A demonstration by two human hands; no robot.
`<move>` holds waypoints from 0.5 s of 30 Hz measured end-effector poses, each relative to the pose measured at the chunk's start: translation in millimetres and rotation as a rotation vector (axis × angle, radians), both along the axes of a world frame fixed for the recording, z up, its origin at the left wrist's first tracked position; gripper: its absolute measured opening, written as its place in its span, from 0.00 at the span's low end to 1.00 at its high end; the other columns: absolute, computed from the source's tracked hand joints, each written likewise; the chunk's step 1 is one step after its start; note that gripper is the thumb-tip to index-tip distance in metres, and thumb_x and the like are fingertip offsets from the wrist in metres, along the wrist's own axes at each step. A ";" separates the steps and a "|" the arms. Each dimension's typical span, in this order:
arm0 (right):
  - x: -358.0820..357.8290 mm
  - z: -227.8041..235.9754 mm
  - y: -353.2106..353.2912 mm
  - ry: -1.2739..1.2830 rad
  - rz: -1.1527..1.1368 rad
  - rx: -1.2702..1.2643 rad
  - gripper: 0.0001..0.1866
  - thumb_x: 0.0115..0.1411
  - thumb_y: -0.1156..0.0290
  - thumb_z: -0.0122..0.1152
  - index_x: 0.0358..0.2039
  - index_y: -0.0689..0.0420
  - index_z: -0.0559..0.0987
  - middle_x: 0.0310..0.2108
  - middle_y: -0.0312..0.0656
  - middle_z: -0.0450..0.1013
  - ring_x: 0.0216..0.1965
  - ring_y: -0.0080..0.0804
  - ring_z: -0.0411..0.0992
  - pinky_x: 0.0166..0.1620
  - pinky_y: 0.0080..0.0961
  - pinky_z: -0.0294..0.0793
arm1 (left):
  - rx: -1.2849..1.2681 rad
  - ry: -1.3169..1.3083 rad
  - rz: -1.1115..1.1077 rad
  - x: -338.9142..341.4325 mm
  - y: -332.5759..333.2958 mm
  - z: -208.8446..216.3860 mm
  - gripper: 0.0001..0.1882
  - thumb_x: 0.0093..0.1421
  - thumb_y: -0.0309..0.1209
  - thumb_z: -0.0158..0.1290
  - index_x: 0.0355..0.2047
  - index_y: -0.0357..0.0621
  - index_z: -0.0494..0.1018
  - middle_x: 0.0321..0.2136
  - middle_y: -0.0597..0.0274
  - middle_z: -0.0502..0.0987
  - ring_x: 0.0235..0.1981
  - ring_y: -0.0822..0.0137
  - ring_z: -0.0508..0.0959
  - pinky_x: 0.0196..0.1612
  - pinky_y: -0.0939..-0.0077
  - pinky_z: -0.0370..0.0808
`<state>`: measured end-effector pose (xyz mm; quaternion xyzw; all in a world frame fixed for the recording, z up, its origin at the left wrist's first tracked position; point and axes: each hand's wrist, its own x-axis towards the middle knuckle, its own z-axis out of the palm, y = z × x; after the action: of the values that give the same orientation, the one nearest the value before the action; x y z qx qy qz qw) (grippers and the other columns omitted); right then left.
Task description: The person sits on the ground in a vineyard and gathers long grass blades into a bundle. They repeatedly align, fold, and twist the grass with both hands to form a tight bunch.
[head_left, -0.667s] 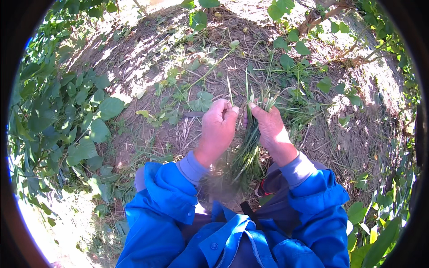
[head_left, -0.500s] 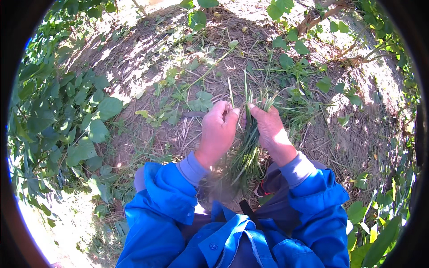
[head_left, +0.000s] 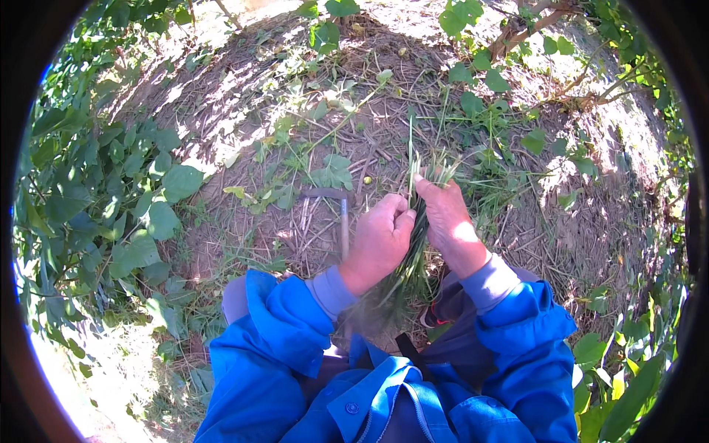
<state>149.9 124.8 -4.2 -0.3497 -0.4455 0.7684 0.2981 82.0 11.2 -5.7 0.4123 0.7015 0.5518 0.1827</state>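
Clasping grass (head_left: 415, 276) in right hand (head_left: 447, 215), left hand (head_left: 379, 235) pinching, on what unclear: you're best holding snugly, not crushing.

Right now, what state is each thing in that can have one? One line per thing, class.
Left hand: fingers curled closed at the bundle's left edge; anything pinched is hidden.
Right hand: closed around the grass bundle.
Grass bundle: gathered, gripped near its upper end in the picture.
Bladed hand tool: lying on the ground, handle partly hidden by the left hand.
Blue jacket: worn, zip parted at the collar.
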 end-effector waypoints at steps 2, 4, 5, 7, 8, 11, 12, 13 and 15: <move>0.2 -1.5 0.2 0.027 -0.001 -0.035 0.08 0.61 0.74 0.57 0.40 0.61 0.75 0.29 0.36 0.72 0.30 0.26 0.70 0.33 0.27 0.70 | 0.020 -0.009 0.022 0.8 0.9 -1.2 0.05 0.61 0.27 0.52 0.32 0.36 0.71 0.20 0.48 0.73 0.20 0.55 0.75 0.25 0.62 0.68; 0.1 -1.4 -0.4 0.043 -0.005 -0.057 0.08 0.61 0.74 0.57 0.40 0.61 0.75 0.30 0.36 0.72 0.30 0.25 0.70 0.33 0.26 0.70 | 0.013 -0.018 0.031 0.2 1.3 -2.3 0.05 0.61 0.26 0.53 0.34 0.36 0.71 0.20 0.52 0.72 0.21 0.61 0.73 0.27 0.65 0.69; -0.1 -1.1 -1.5 0.045 -0.007 -0.064 0.08 0.61 0.74 0.57 0.41 0.61 0.75 0.30 0.37 0.72 0.30 0.25 0.70 0.33 0.26 0.70 | -0.006 -0.024 0.030 -0.5 1.0 -2.5 0.05 0.60 0.26 0.53 0.35 0.36 0.71 0.20 0.55 0.72 0.22 0.66 0.72 0.28 0.69 0.70; -0.8 -1.9 -2.6 0.050 -0.010 -0.061 0.08 0.61 0.74 0.57 0.41 0.61 0.75 0.31 0.37 0.72 0.30 0.25 0.70 0.32 0.25 0.70 | -0.037 -0.026 0.031 -1.4 0.9 -1.3 0.06 0.60 0.26 0.54 0.35 0.36 0.71 0.20 0.58 0.71 0.22 0.70 0.71 0.28 0.72 0.70; -0.8 -3.3 -2.9 0.053 -0.012 -0.053 0.09 0.61 0.74 0.57 0.42 0.61 0.75 0.31 0.37 0.72 0.30 0.25 0.70 0.32 0.25 0.70 | -0.050 -0.023 0.033 -1.1 1.1 1.5 0.06 0.61 0.26 0.54 0.35 0.36 0.71 0.20 0.58 0.71 0.22 0.70 0.71 0.28 0.71 0.70; -1.3 -4.1 -5.7 0.063 -0.022 -0.058 0.08 0.61 0.75 0.57 0.42 0.61 0.75 0.31 0.37 0.73 0.30 0.25 0.70 0.32 0.25 0.70 | -0.046 0.031 0.050 -1.5 2.4 -1.0 0.07 0.61 0.28 0.54 0.34 0.37 0.71 0.18 0.56 0.71 0.20 0.67 0.71 0.27 0.70 0.70; -2.0 -3.3 -7.5 0.066 -0.025 -0.065 0.08 0.61 0.75 0.57 0.42 0.61 0.75 0.31 0.37 0.73 0.30 0.24 0.70 0.33 0.25 0.70 | -0.039 0.057 0.059 -1.9 2.5 -2.6 0.07 0.61 0.28 0.55 0.34 0.37 0.71 0.18 0.56 0.71 0.19 0.67 0.71 0.26 0.69 0.69; -2.0 -1.7 -9.0 0.052 -0.021 -0.064 0.08 0.62 0.75 0.57 0.41 0.61 0.76 0.31 0.37 0.73 0.30 0.25 0.70 0.33 0.25 0.71 | -0.034 0.070 0.064 -2.0 2.4 -3.8 0.07 0.61 0.28 0.55 0.34 0.37 0.71 0.17 0.55 0.70 0.19 0.65 0.70 0.26 0.68 0.69; -1.3 2.6 -11.4 0.022 -0.013 -0.061 0.08 0.62 0.75 0.57 0.41 0.61 0.76 0.31 0.37 0.73 0.30 0.25 0.70 0.34 0.25 0.71 | -0.024 0.097 0.072 -2.0 2.8 -4.0 0.08 0.61 0.29 0.55 0.32 0.37 0.70 0.16 0.53 0.70 0.17 0.62 0.70 0.24 0.67 0.68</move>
<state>148.6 113.4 -1.6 -0.3528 -0.4163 0.7835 0.2973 80.0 14.0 -9.7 0.4106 0.7306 0.5290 0.1335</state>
